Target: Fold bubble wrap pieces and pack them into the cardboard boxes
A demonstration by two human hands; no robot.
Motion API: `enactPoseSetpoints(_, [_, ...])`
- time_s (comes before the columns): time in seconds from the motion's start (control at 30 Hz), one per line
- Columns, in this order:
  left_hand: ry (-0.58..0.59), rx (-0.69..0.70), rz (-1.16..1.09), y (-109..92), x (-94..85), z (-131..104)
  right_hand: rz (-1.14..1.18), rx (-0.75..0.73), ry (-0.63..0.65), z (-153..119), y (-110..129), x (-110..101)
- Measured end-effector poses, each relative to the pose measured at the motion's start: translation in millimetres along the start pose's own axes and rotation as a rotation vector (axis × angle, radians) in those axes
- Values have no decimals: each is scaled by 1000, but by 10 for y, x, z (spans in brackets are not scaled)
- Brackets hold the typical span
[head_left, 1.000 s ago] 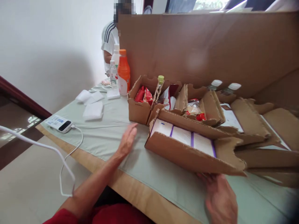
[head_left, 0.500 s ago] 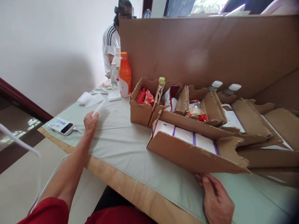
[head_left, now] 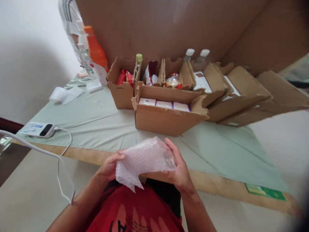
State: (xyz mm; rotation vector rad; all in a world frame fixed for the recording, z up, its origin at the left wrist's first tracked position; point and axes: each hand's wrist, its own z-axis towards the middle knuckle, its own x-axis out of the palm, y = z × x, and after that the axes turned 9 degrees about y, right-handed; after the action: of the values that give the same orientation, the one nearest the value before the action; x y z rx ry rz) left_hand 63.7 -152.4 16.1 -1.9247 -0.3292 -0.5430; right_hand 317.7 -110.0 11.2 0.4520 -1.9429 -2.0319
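Note:
A crumpled sheet of bubble wrap (head_left: pixel 147 158) hangs between both hands, just over the front edge of the table. My left hand (head_left: pixel 112 166) is closed on its left end, thumb on top. At the right end, my right hand (head_left: pixel 177 166) grips the wrap between thumb and fingers. Behind the hands stands a cardboard box (head_left: pixel 166 120) with white, purple-edged packs (head_left: pixel 164 104) inside. Whether anything lies inside the wrap cannot be made out.
More cardboard boxes (head_left: pixel 120 96) with red packets and other goods stand behind. An orange bottle (head_left: pixel 96 48) and clear bottles are at the back left. A white power bank (head_left: pixel 38 129) with a cable (head_left: pixel 59 157) lies left. A person's striped sleeve (head_left: pixel 69 13) shows beyond.
The view has tilted down and turned right. My left hand came from the table's left side and my right hand left the box's front; both now hold bubble wrap.

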Motion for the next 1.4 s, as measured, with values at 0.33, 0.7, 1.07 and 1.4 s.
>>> enactPoseSetpoints(0.33, [123, -174, 430, 114, 116, 235, 168, 148, -462, -287, -93, -333])
enactPoseSetpoints(0.7, [-44, 456, 1240, 420, 889, 260, 201, 196, -252, -380, -55, -370])
enactPoseSetpoints(1.07, [-143, 654, 1560, -441, 740, 227, 82, 228, -264, -666, -56, -641])
enactPoseSetpoints(1.4, [-83, 929, 1885, 92, 925, 769, -888, 38, -470, -1062, -403, -463])
